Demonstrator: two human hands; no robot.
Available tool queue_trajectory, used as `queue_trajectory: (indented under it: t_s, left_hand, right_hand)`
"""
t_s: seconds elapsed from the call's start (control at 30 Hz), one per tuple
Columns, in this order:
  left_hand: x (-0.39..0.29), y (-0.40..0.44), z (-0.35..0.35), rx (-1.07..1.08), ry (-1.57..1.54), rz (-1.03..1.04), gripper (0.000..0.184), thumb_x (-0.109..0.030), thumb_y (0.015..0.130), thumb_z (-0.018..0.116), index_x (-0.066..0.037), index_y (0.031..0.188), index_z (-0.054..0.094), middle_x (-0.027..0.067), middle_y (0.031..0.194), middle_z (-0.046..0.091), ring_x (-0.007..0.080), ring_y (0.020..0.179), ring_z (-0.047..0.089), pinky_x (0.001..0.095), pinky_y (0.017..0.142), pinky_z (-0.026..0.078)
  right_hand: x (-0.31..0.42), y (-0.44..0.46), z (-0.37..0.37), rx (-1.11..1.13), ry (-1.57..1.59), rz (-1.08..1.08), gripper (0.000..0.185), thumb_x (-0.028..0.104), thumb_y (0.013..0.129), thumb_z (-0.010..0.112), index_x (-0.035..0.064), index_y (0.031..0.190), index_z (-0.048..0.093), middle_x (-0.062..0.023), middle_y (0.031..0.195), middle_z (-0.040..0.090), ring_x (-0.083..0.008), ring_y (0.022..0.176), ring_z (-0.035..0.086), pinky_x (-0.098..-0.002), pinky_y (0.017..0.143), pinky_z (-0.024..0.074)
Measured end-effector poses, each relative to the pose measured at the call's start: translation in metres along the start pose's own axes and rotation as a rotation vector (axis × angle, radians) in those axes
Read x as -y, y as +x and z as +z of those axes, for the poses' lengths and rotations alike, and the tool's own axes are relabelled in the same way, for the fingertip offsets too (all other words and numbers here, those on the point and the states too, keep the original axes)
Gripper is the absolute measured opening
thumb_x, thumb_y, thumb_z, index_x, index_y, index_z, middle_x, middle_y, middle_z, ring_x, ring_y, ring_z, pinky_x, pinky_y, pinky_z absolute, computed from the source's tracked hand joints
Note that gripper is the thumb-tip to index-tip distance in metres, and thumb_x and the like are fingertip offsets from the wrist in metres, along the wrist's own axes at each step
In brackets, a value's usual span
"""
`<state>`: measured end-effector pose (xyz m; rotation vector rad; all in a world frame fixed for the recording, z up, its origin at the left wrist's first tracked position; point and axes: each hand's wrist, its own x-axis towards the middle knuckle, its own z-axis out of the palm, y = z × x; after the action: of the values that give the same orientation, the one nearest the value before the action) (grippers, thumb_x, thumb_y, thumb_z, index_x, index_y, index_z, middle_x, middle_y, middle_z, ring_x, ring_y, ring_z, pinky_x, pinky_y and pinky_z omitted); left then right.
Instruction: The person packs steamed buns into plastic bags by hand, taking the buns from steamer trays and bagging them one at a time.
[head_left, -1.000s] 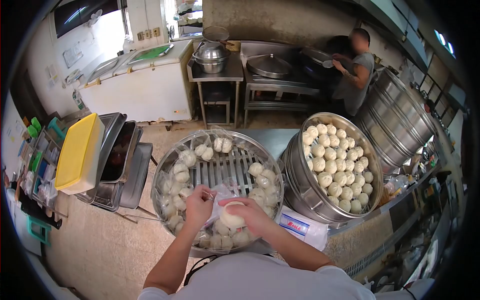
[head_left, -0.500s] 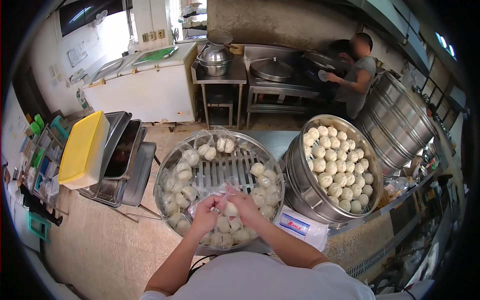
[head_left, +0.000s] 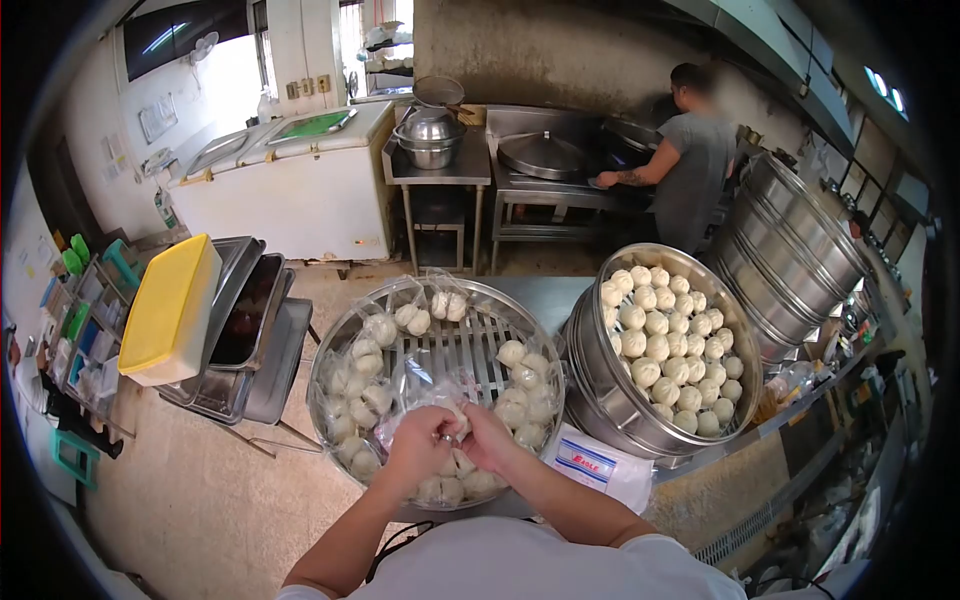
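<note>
My left hand [head_left: 420, 443] and my right hand [head_left: 487, 438] meet over the lower middle of a round steel tray [head_left: 318, 405]. Both are closed at the mouth of a clear plastic bag [head_left: 418, 372], which spreads out beyond them over the slats. A white bun shows partly between my fingers; the rest of it is hidden. Bagged buns [head_left: 350, 380] lie around the tray's rim at the left, top, right and bottom. To the right, a steel steamer [head_left: 590, 375] holds several rows of pleated buns [head_left: 677, 345].
A packet of plastic bags [head_left: 590, 462] lies between tray and steamer. Tall stacked steamers [head_left: 790, 260] stand at the right. A yellow-lidded box [head_left: 170, 305] rests on metal trays at the left. Another person [head_left: 690, 160] stands at the stove behind.
My hands have come together and closed in at the bag, and the bun is now mostly hidden. The person at the stove has turned and reaches left.
</note>
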<state>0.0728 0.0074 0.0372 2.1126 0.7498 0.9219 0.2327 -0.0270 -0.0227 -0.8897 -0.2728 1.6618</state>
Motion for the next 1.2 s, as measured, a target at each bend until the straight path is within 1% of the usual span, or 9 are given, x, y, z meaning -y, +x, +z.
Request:
queue_trajectory:
  t_s: [0.2, 0.33, 0.53, 0.63, 0.73, 0.83, 1.0, 1.13, 1.2]
  left_hand:
    - [0.008, 0.001, 0.006, -0.049, 0.283, 0.119, 0.015, -0.001, 0.077, 0.071, -0.005, 0.091, 0.066, 0.0134, 0.085, 0.067, 0.0363, 0.084, 0.063, 0.0475, 0.077, 0.048]
    - [0.012, -0.007, 0.023, -0.066, 0.228, 0.161, 0.013, -0.001, 0.078, 0.069, -0.005, 0.090, 0.066, 0.0138, 0.086, 0.066, 0.0360, 0.084, 0.063, 0.0478, 0.076, 0.048]
    - [-0.002, -0.014, 0.035, -0.053, 0.101, 0.024, 0.014, -0.003, 0.080, 0.069, -0.004, 0.093, 0.065, 0.0132, 0.087, 0.065, 0.0349, 0.087, 0.065, 0.0454, 0.076, 0.052]
    - [-0.017, -0.006, 0.022, -0.184, 0.131, -0.055, 0.016, -0.008, 0.080, 0.072, -0.005, 0.094, 0.065, 0.0130, 0.090, 0.067, 0.0343, 0.086, 0.066, 0.0449, 0.074, 0.054]
    - [-0.019, 0.008, 0.014, -0.149, 0.221, -0.141, 0.017, -0.013, 0.080, 0.074, -0.006, 0.093, 0.066, 0.0132, 0.092, 0.068, 0.0343, 0.085, 0.067, 0.0454, 0.074, 0.055]
    - [-0.011, 0.019, 0.006, -0.059, 0.347, -0.151, 0.013, -0.014, 0.079, 0.073, -0.007, 0.089, 0.067, 0.0133, 0.088, 0.069, 0.0348, 0.083, 0.068, 0.0459, 0.074, 0.055]
    - [-0.006, 0.014, 0.007, -0.015, 0.332, -0.143, 0.006, -0.011, 0.080, 0.070, -0.007, 0.085, 0.069, 0.0153, 0.083, 0.069, 0.0371, 0.079, 0.068, 0.0471, 0.071, 0.054]
    - [-0.006, 0.006, 0.016, 0.004, 0.139, -0.299, 0.010, -0.011, 0.083, 0.069, -0.004, 0.090, 0.070, 0.0183, 0.085, 0.070, 0.0382, 0.078, 0.068, 0.0463, 0.071, 0.054]
    - [-0.006, 0.004, 0.018, -0.005, 0.134, -0.332, 0.011, -0.011, 0.085, 0.069, -0.003, 0.092, 0.070, 0.0191, 0.085, 0.070, 0.0381, 0.077, 0.068, 0.0452, 0.070, 0.054]
  right_hand:
    - [0.005, 0.001, 0.005, -0.171, 0.187, -0.136, 0.030, 0.029, 0.110, 0.049, 0.0047, 0.123, 0.059, -0.0101, 0.111, 0.068, -0.0214, 0.090, 0.067, -0.0357, 0.075, 0.0541]
    - [0.004, 0.009, 0.007, -0.218, 0.197, -0.276, 0.029, 0.024, 0.106, 0.059, 0.0020, 0.126, 0.061, -0.0089, 0.105, 0.070, -0.0184, 0.088, 0.068, -0.0351, 0.072, 0.0553]
    - [0.010, 0.007, 0.011, -0.286, -0.338, -0.475, 0.044, 0.020, 0.096, 0.071, -0.0059, 0.130, 0.059, -0.0092, 0.094, 0.071, -0.0132, 0.082, 0.070, -0.0297, 0.064, 0.0554]
    - [0.022, -0.017, 0.020, -0.273, -0.790, -0.496, 0.045, 0.012, 0.091, 0.069, -0.0088, 0.130, 0.059, -0.0158, 0.100, 0.073, -0.0207, 0.086, 0.072, -0.0363, 0.070, 0.0566]
    - [-0.004, 0.003, -0.002, -0.237, -1.206, -0.921, 0.043, 0.007, 0.082, 0.072, -0.0041, 0.123, 0.065, -0.0223, 0.102, 0.072, -0.0268, 0.089, 0.072, -0.0346, 0.079, 0.0554]
    - [-0.004, -0.010, 0.013, -0.238, -1.242, -0.751, 0.035, 0.006, 0.082, 0.070, -0.0015, 0.116, 0.066, -0.0229, 0.097, 0.070, -0.0347, 0.090, 0.070, -0.0401, 0.078, 0.0541]
    - [-0.008, -0.011, 0.009, -0.116, -1.272, -0.715, 0.022, 0.004, 0.081, 0.069, 0.0018, 0.103, 0.066, -0.0207, 0.094, 0.069, -0.0410, 0.089, 0.068, -0.0426, 0.077, 0.0532]
    - [-0.015, -0.005, -0.001, 0.023, -1.309, -0.768, 0.020, 0.004, 0.077, 0.068, 0.0030, 0.097, 0.067, -0.0204, 0.092, 0.070, -0.0432, 0.088, 0.066, -0.0460, 0.075, 0.0536]
    - [-0.015, 0.005, -0.012, 0.114, -1.394, -0.744, 0.030, 0.003, 0.079, 0.069, 0.0018, 0.108, 0.065, -0.0242, 0.103, 0.069, -0.0445, 0.099, 0.066, -0.0444, 0.087, 0.0526]
